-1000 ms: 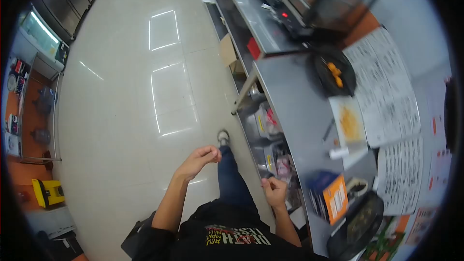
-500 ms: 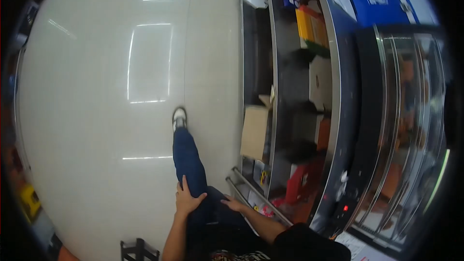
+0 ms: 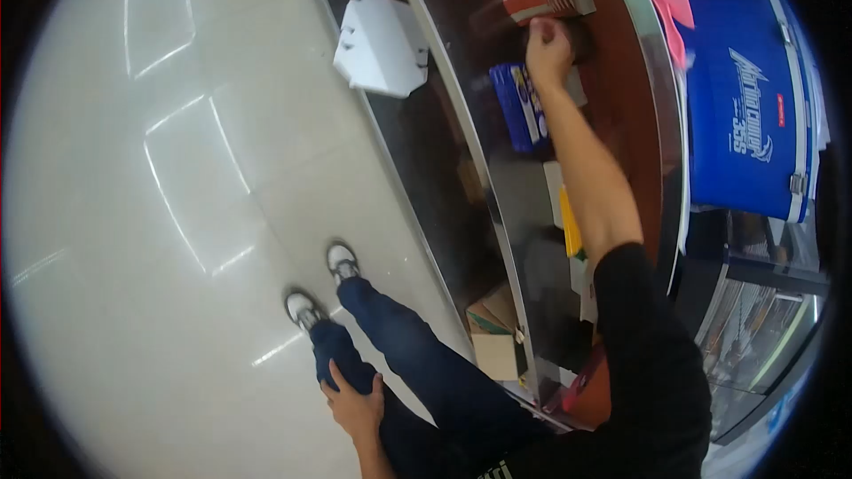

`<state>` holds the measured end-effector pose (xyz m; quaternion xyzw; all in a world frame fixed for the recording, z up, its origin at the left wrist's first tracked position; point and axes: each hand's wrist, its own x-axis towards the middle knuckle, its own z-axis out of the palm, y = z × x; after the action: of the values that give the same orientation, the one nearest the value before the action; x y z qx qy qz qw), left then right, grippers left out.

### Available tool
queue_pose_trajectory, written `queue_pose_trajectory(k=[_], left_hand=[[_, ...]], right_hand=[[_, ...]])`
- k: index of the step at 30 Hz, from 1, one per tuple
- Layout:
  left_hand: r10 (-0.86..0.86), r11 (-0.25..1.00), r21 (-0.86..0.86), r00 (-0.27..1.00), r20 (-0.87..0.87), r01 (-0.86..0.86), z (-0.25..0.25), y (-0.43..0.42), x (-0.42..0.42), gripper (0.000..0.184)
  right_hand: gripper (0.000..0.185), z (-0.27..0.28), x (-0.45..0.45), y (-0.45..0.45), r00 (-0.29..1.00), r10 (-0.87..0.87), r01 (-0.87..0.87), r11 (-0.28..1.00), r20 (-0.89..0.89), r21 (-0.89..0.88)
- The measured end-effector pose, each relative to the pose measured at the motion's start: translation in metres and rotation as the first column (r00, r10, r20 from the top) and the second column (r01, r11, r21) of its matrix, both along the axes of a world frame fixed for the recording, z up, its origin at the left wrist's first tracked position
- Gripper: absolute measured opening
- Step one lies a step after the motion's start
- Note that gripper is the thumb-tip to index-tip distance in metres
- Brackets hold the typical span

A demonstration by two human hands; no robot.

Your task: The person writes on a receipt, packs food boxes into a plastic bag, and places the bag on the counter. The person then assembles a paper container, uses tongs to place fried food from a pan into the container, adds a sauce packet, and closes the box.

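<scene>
My right hand (image 3: 549, 51) reaches into the upper shelf with its fingers curled closed, slightly blurred. Just beyond the fingertips is a stack of red-and-white striped paper cartons (image 3: 541, 0); whether I touch it, or hold anything, is not clear. A blue packet (image 3: 519, 108) lies beside my right wrist. Resting on my thigh in dark blue jeans, my left hand (image 3: 353, 401) is open, its fingers spread, and holds nothing.
A metal-edged shelf unit (image 3: 453, 98) runs along my right side. On its lower level lie a white panel (image 3: 382, 43) and a cardboard box (image 3: 494, 341). A blue cooler box (image 3: 745, 106), pink plastic scoops (image 3: 674, 9) and a glass display case (image 3: 754, 337) stand on top. Pale tiles (image 3: 204, 213) cover the floor.
My right hand has left my lap and reached forward into the shelf. I have moved forward along the shelf unit and the view has turned. My left hand stays on my leg.
</scene>
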<state>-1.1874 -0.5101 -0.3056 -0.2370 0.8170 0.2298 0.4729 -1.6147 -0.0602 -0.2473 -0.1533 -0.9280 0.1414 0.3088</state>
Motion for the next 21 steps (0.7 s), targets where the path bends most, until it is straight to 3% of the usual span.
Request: queue_pose_trajectory(k=[1, 3, 6, 9, 15, 18, 21], left_hand=[[0.027, 1.000, 0.002, 0.999, -0.043, -0.027, -0.011, -0.003, -0.022, 0.099], [0.090, 0.996, 0.010, 0.988, -0.125, -0.089, -0.036, -0.009, -0.067, 0.096], [0.168, 0.986, -0.012, 0.985, -0.047, -0.169, -0.062, -0.005, -0.130, 0.093], [0.171, 0.985, 0.007, 0.985, 0.005, -0.171, -0.054, 0.007, -0.172, 0.094], [0.154, 0.988, 0.002, 0.987, 0.035, -0.154, -0.038, 0.017, -0.203, 0.091], [0.171, 0.985, 0.002, 0.981, 0.090, -0.172, -0.038, 0.003, -0.208, 0.090], [0.181, 0.982, 0.034, 0.977, 0.116, -0.186, -0.046, -0.004, -0.208, 0.089]], right_hand=[[0.031, 0.005, -0.037, 0.031, 0.998, -0.056, 0.056, 0.998, -0.010, 0.004], [0.051, 0.009, -0.100, 0.115, 0.929, -0.367, 0.340, 0.896, 0.048, 0.286], [0.064, 0.024, -0.154, 0.173, 0.819, -0.570, 0.536, 0.803, 0.072, 0.258], [0.084, 0.019, -0.182, 0.216, 0.795, -0.583, 0.561, 0.812, 0.169, 0.159], [0.083, 0.033, -0.213, 0.238, 0.584, -0.606, 0.627, 0.759, 0.540, 0.173], [0.077, 0.035, -0.213, 0.213, 0.581, -0.698, 0.730, 0.675, 0.419, 0.112], [0.066, 0.021, -0.201, 0.264, 0.724, -0.576, 0.626, 0.779, 0.380, -0.012]])
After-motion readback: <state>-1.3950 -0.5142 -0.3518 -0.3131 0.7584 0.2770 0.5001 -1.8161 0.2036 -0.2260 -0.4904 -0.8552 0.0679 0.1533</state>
